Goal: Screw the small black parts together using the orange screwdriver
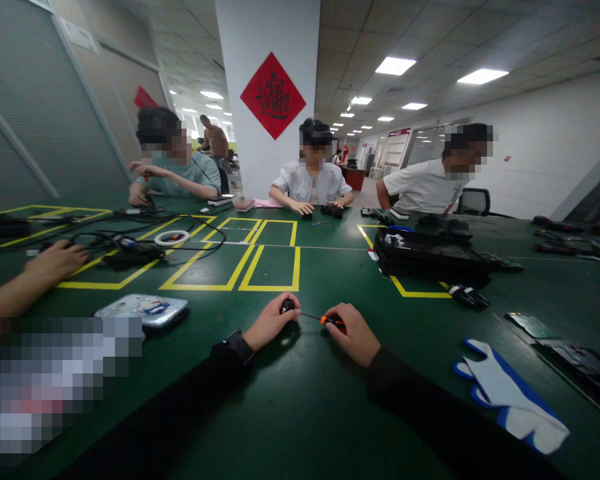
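Near the middle of the green table (pixel 290 427), my left hand (pixel 271 325) is closed around a small black rounded part (pixel 287 306) whose exact kind I cannot make out. My right hand (pixel 354 333) grips the orange and black handle of a screwdriver (pixel 325 321). Its thin shaft points left, and the tip reaches the side of the black part or my left fingers; the exact contact is too small to tell. Both hands are just above the tabletop, and a dark watch sits on my left wrist.
A black tray (pixel 430 257) stands at the right rear. White-and-blue gloves (pixel 515 397) lie at right, near flat electronic parts (pixel 580 360). At left are a clear-lidded case (pixel 143 310), cables, a white ring (pixel 172 238) and a co-worker's hand (pixel 60 259). Several people sit around the table.
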The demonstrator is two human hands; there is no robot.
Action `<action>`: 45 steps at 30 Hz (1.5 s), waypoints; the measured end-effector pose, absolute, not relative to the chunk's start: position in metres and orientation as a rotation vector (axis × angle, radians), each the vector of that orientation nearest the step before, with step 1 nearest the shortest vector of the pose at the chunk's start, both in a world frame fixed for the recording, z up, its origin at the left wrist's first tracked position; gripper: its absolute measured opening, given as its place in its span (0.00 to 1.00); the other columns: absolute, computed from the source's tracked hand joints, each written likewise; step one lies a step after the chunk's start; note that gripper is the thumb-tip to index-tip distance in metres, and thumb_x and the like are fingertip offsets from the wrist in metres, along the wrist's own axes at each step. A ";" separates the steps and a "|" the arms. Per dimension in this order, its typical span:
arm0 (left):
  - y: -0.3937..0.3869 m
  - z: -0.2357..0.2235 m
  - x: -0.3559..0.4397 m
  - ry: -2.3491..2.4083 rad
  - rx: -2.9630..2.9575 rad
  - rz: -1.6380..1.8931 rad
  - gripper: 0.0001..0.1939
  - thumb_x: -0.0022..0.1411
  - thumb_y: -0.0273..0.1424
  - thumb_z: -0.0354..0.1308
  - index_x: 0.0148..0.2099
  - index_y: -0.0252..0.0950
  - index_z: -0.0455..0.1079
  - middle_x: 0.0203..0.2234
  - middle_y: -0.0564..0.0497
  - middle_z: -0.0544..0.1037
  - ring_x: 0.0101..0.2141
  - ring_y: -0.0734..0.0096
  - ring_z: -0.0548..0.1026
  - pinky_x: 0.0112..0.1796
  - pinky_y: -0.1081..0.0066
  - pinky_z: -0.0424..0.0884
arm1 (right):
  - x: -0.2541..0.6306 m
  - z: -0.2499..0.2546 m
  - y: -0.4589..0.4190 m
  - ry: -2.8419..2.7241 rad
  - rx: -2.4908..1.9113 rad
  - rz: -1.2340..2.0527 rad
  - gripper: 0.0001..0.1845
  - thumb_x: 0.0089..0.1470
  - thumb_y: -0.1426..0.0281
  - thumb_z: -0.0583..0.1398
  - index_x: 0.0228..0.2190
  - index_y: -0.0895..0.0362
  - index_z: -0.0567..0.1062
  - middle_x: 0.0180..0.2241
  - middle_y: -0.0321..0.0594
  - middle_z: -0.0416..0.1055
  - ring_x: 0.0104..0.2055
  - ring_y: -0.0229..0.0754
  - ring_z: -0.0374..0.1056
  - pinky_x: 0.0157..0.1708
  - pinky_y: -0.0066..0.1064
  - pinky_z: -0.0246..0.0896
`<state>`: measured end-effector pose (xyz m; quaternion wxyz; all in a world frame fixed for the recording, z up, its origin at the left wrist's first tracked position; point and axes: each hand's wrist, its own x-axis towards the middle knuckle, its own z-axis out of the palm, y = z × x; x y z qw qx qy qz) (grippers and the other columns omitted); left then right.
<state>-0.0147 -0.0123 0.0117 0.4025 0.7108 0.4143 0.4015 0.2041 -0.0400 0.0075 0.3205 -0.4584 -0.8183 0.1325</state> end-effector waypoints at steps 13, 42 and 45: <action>-0.013 0.011 -0.016 1.066 1.821 1.025 0.06 0.52 0.30 0.54 0.34 0.36 0.63 0.26 0.55 0.69 0.29 0.73 0.67 0.34 0.73 0.62 | 0.206 0.004 -0.037 -2.129 -1.201 0.396 0.08 0.47 0.77 0.57 0.32 0.57 0.66 0.33 0.38 0.64 0.36 0.40 0.59 0.37 0.32 0.55; -0.011 0.007 -0.017 1.079 1.856 1.034 0.07 0.53 0.32 0.55 0.34 0.35 0.63 0.28 0.55 0.69 0.30 0.73 0.67 0.35 0.72 0.62 | 0.205 0.002 -0.038 -2.113 -1.215 0.415 0.07 0.51 0.71 0.56 0.35 0.57 0.66 0.34 0.40 0.63 0.36 0.40 0.59 0.37 0.33 0.56; -0.011 0.008 -0.017 1.082 1.870 1.029 0.07 0.53 0.32 0.54 0.34 0.35 0.63 0.28 0.55 0.69 0.31 0.73 0.67 0.35 0.72 0.62 | 0.205 0.003 -0.036 -2.091 -1.204 0.394 0.05 0.55 0.72 0.51 0.32 0.57 0.68 0.34 0.41 0.64 0.38 0.41 0.59 0.40 0.34 0.55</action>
